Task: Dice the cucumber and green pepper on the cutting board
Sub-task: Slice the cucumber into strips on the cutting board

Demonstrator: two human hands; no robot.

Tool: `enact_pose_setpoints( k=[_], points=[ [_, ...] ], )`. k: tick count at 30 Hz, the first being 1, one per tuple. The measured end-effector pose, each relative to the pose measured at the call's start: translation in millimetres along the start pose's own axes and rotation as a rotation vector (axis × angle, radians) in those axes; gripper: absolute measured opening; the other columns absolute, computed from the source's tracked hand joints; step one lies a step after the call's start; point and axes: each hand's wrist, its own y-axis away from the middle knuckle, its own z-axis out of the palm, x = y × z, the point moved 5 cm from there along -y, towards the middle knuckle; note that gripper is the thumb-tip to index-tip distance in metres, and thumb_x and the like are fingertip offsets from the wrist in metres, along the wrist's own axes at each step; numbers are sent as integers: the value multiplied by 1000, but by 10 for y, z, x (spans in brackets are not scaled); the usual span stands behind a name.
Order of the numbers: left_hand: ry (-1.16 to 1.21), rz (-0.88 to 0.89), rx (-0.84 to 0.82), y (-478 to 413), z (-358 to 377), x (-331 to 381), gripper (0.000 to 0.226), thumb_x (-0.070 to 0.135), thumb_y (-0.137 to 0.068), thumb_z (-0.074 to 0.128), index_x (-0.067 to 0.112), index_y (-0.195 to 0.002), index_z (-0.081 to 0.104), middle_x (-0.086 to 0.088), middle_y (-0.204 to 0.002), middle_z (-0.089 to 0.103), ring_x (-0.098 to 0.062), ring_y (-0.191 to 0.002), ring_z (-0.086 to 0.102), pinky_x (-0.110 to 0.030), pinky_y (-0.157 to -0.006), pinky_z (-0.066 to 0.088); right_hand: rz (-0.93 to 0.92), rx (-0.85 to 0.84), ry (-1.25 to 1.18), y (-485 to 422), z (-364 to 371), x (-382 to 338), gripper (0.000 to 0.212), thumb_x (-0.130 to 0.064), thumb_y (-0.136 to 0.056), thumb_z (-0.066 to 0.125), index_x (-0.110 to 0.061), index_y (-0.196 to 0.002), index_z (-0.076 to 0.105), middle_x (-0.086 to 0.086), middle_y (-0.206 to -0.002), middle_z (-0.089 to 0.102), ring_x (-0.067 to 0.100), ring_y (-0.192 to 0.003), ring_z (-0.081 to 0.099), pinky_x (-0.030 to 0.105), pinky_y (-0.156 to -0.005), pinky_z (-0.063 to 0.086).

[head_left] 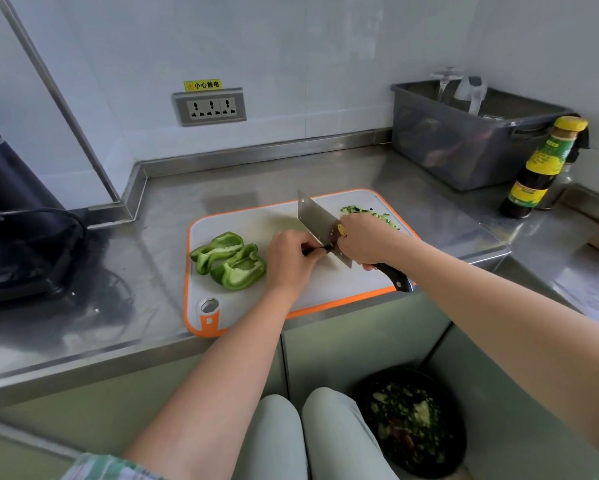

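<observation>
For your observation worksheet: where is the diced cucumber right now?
In the head view, the diced cucumber lies at the far right corner of the cutting board, just beyond the right hand.

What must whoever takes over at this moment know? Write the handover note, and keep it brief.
Left hand: pinches a small dark piece against the cleaver blade; I cannot tell what it is.
Right hand: grips the cleaver's handle.
Cutting board: diced cucumber is piled far right, and green pepper lies left in large pieces.
Done: cucumber diced, as far as shows.
Left: dice the pepper.
</observation>
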Motion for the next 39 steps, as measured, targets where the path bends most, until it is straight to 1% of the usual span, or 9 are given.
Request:
enact_pose_setpoints(
  k=[5,8,12,16,21,24,27,32,39],
  points=[
    [-35,22,30,15,-33,39,3,13,-71,79,11,-70,76,-4,-72,72,-20,-62,59,-26,-57,30,-16,112,-41,-55,104,27,11,-10,-94,35,-9,-84,41,11,-77,57,22,-43,55,25,-44,35],
    [-49,2,36,7,-6,11,2,11,-72,76,12,-70,76,-4,-71,72,-24,-66,61,-26,-57,32,-2,151,-159,-40,42,116,17,-10,-94,35,-13,-78,39,9,-71,54,23,-42,56,24,-42,37],
    [-52,-29,23,6,8,-15,6,10,-73,72,13,-72,77,-2,-73,73,-20,-68,64,-25,-58,37,-13,109,-190,13,-116,98,9,-6,-90,37,-9,-86,44,10,-66,54,24,-42,54,27,-45,42],
    [-13,-33,15,19,-17,3,3,11,-75,74,12,-74,77,-3,-75,73,-17,-66,61,-22,-57,31,-29,19,-64,61,-144,6,10,-5,-89,37,-7,-85,45,13,-66,60,23,-42,53,26,-46,41],
    [-9,-22,-1,24,-24,11,4,13,-72,77,11,-70,74,-2,-71,72,-20,-65,62,-28,-59,40,-34,-4,-5,38,-16,-14,15,-4,-89,35,-8,-75,40,12,-58,56,21,-39,52,22,-40,36],
    [-21,-9,1,22,-18,-5,5,14,-71,78,12,-69,74,-1,-71,71,-20,-64,61,-30,-60,42,-33,43,-34,5,84,-10,13,-7,-91,35,-9,-80,42,10,-68,54,21,-40,54,24,-42,38],
    [-36,-7,-7,16,-7,-17,4,17,-72,78,14,-74,75,0,-75,72,-19,-67,63,-30,-63,46,-35,107,-79,-13,102,17,15,-10,-94,35,-10,-80,41,11,-75,55,23,-43,56,24,-43,36],
    [-56,-48,-4,2,30,-62,14,20,-71,74,16,-85,73,1,-80,72,-22,-78,64,-31,-72,49,-15,98,-163,32,-37,57,9,-7,-92,36,-7,-86,43,10,-68,54,24,-44,55,26,-44,41],
    [-188,-76,51,32,-30,-48,5,21,-68,67,23,-65,70,5,-71,70,-28,-75,58,-35,-66,44,-51,-21,-9,87,-74,-67,11,-3,-87,34,-5,-85,45,16,-67,61,21,-41,52,21,-40,36]
  ],
)
